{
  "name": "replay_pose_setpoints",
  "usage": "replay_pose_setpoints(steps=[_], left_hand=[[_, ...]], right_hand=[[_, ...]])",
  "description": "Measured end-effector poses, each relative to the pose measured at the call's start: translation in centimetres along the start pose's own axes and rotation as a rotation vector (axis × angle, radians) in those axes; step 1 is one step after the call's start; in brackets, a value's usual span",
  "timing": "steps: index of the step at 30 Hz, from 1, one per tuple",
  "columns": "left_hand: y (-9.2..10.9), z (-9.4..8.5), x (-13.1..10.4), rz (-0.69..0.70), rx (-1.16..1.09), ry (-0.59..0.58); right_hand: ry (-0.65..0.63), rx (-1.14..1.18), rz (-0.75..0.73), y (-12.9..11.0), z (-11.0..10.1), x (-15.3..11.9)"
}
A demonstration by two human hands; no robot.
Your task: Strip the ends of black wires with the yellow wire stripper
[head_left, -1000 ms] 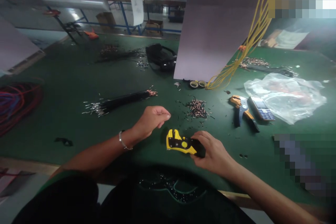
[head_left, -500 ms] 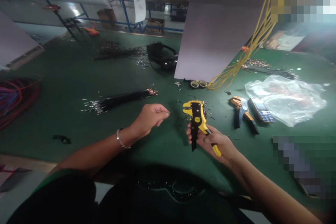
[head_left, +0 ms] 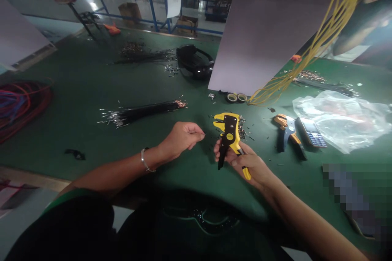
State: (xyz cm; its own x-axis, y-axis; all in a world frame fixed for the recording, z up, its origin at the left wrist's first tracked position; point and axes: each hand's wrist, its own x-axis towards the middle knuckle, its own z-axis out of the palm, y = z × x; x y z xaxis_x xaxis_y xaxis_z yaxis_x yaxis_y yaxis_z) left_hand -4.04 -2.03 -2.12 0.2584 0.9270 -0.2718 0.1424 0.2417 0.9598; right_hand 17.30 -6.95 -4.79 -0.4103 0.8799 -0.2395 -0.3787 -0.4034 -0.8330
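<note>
My right hand [head_left: 245,159] is wrapped round a yellow and black wire stripper [head_left: 229,134], its jaws pointing up and to the left. Left of the tool, my left hand [head_left: 185,140] is closed in a pinch; a tiny tip shows at the fingertips, too small to name. A gap separates that hand from the stripper's jaws. Beyond my left hand lies a bundle of black wires [head_left: 147,111], with silvery ends at the left and copper-coloured ends at the right. Small dark scraps [head_left: 243,128] are scattered on the green table behind the tool.
To the right lie a second wire stripper [head_left: 289,134], a keypad phone [head_left: 311,131] and a clear plastic bag [head_left: 343,118]. Two tape rolls [head_left: 237,98] sit below a grey panel [head_left: 266,36]. Yellow wires [head_left: 324,45] hang beside it. Red and blue wire coils [head_left: 21,106] lie left.
The view has shifted slightly. My left hand has moved a little toward the stripper, and the stripper has tilted a bit in my right hand. Both hands keep their grip.
</note>
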Motion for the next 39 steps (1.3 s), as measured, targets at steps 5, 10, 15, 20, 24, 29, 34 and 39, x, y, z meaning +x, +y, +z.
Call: replay_pose_setpoints(steps=[5, 10, 15, 20, 24, 29, 34, 39], left_hand=[[-0.1, 0.1, -0.1, 0.006, -0.010, -0.017], [0.0, 0.2, -0.2, -0.012, -0.007, -0.011], [0.2, 0.4, -0.3, -0.010, 0.016, -0.010], [0.4, 0.6, -0.5, -0.001, 0.050, -0.029], [0.4, 0.7, -0.6, -0.015, 0.033, -0.051], [0.3, 0.6, -0.7, -0.017, 0.012, -0.066], [0.5, 0.5, -0.8, -0.023, 0.032, -0.085], [0.5, 0.5, -0.9, -0.027, 0.037, -0.105]], right_hand=[[0.007, -0.099, -0.030, 0.3, 0.3, 0.3], [0.037, -0.197, -0.042, 0.4, 0.8, 0.8], [0.035, -0.285, -0.053, 0.4, 1.4, 1.3], [0.027, -0.378, -0.091, 0.6, 1.5, 1.6], [0.047, -0.421, -0.124, 0.9, 1.2, 1.7], [0.077, -0.503, -0.182, 1.3, 1.0, 1.6], [0.095, -0.683, -0.260, 1.6, 0.8, 1.4], [0.169, -0.959, -0.408, 2.1, 0.5, 1.2]])
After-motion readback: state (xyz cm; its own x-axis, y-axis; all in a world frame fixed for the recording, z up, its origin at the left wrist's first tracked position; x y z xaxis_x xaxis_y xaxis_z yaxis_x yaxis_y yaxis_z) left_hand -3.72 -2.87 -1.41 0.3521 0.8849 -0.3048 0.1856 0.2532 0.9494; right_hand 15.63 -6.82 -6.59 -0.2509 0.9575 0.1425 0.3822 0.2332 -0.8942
